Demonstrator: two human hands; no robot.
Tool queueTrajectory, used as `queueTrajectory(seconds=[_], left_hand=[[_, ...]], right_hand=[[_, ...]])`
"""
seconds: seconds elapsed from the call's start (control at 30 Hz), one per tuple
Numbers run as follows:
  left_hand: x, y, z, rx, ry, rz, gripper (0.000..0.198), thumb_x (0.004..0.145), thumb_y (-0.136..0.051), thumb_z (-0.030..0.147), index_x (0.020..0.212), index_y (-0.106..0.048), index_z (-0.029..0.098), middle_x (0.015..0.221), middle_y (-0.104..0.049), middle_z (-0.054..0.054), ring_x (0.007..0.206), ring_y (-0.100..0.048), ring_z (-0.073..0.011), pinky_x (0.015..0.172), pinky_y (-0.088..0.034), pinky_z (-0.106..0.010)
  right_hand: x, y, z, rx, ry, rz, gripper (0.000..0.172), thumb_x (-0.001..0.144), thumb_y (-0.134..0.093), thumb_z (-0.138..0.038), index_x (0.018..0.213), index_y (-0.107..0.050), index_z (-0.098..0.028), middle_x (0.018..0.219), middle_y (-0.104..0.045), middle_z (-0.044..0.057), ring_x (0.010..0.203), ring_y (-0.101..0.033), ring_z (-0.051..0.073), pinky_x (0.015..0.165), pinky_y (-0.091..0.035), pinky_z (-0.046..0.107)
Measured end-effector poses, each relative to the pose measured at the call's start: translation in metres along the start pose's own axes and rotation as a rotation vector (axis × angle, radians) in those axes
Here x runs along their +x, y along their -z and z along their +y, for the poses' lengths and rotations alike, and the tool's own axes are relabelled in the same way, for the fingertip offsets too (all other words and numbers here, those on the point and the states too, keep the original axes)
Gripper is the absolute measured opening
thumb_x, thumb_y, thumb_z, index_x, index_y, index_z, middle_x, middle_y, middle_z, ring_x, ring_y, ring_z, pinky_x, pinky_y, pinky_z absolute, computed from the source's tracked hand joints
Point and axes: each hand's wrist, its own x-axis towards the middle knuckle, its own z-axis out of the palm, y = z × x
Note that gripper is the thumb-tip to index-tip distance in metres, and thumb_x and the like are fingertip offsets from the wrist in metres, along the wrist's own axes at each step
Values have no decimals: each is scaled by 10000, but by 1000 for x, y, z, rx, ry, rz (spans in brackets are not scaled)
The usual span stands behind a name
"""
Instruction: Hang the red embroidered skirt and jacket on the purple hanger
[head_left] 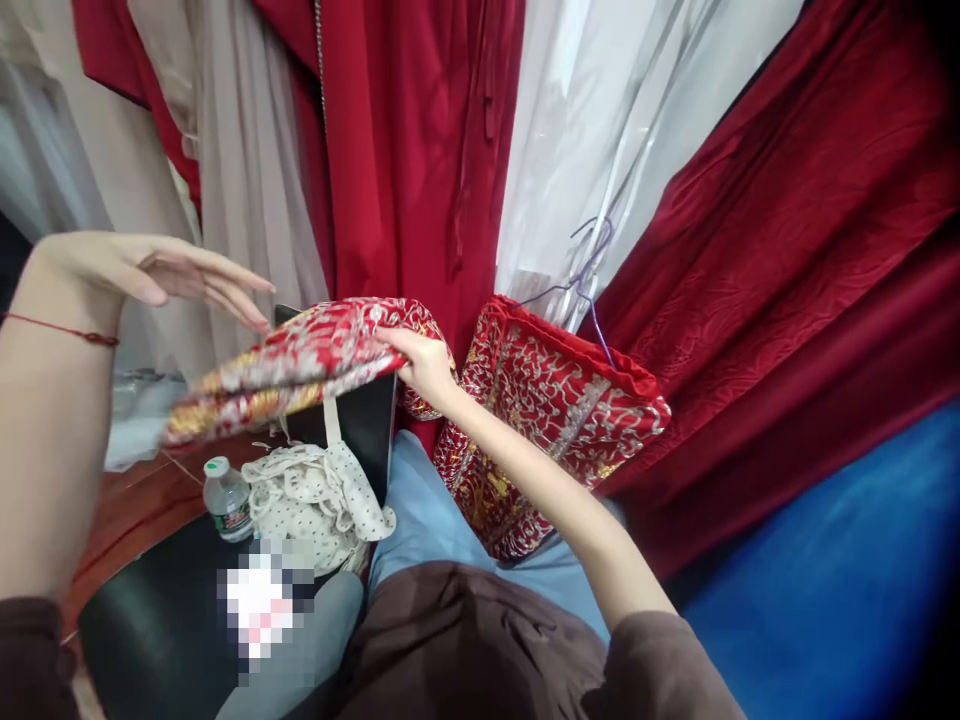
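A folded red garment (300,360) with silver and gold embroidery stretches across the black chair back, its left end blurred. My right hand (429,368) grips its right part, thumb on top. Above its left portion my left hand (191,275) hovers with fingers stretched out, holding nothing; a red cord circles that wrist. Against my legs rests a second embroidered red garment (547,430) on a purple hanger (589,275), just right of my right hand.
A black chair (142,610) stands at my left. On it are a plastic bottle (227,500), a polka-dot cloth bag (307,500) and a pixelated item (259,605). Red (420,130), white (570,130) and beige (247,150) garments hang in front. Blue fabric (832,570) lies at right.
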Motion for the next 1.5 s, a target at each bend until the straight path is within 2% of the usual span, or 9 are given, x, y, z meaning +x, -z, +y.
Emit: queueTrajectory(seconds=[0.07,0.13,0.37,0.6,0.83,0.93,1.13,1.3,1.5], left_hand=[[4,-11,4,150,211,-282,676,781,-735,458,1343,-593,110,1148,-741,-133,1082,-656,-321,924,-526,-464],[29,-30,6,273,292,-303,648,868,-612,495,1396,-525,130,1229,-713,-74,1157,-615,-249,986,-485,-423],[155,-125,-24,627,-15,173,465,890,-491,486,1186,-654,167,1238,-699,-77,1125,-634,-201,1009,-467,-318],[250,-207,-19,786,0,77,419,884,-532,380,1211,-614,130,1255,-666,-124,1137,-628,-228,994,-462,-301],[340,-266,-12,803,31,338,676,898,-521,388,1450,-369,30,1501,-422,-271,1391,-422,-367,1130,-340,-469],[370,-277,-17,724,-2,385,707,934,-436,495,1476,-366,47,1546,-396,-242,1456,-347,-328,1200,-225,-456],[375,-271,-27,694,125,192,759,952,-134,648,1326,-614,193,1371,-629,-124,1315,-536,-327,1151,-314,-459],[350,-265,-8,742,151,-6,714,984,-114,540,1273,-636,148,1401,-604,-125,1271,-575,-270,1104,-381,-350],[327,-282,8,744,144,44,629,1014,-113,420,1191,-650,144,1331,-653,-115,1195,-619,-238,1045,-424,-295]], right_hand=[[-16,-21,-8,-150,169,-138,331,939,-490,-124,1196,-672,-227,1353,-646,71,1266,-587,206,1061,-468,335],[-29,-44,-13,-329,289,-209,282,975,-453,-128,1160,-662,-172,1356,-633,146,1267,-585,241,1058,-481,393],[-58,-67,-16,-583,469,-213,378,961,-441,-129,1327,-532,-129,1453,-536,203,1368,-491,298,1148,-379,524],[-108,12,12,-617,574,-57,307,964,-459,-252,1221,-615,-189,1328,-626,140,1295,-514,269,1081,-381,477],[-165,119,105,-903,-116,97,378,924,-446,-208,1243,-608,-83,1267,-604,236,1182,-521,342,974,-391,514],[-189,162,142,-940,-211,30,444,902,-444,-177,1310,-570,-53,1341,-567,251,1241,-501,349,1006,-406,509],[-224,190,193,-824,-169,-117,476,885,-353,-80,1313,-561,-55,1481,-488,229,1416,-414,273,1142,-367,492],[-218,133,174,-777,-401,250,497,862,-415,-129,1340,-502,-26,1531,-372,281,1473,-287,340,1141,-306,582],[-166,68,120,-510,-462,417,270,957,-478,-386,953,-617,-154,1036,-638,153,1004,-581,258,925,-449,419]])
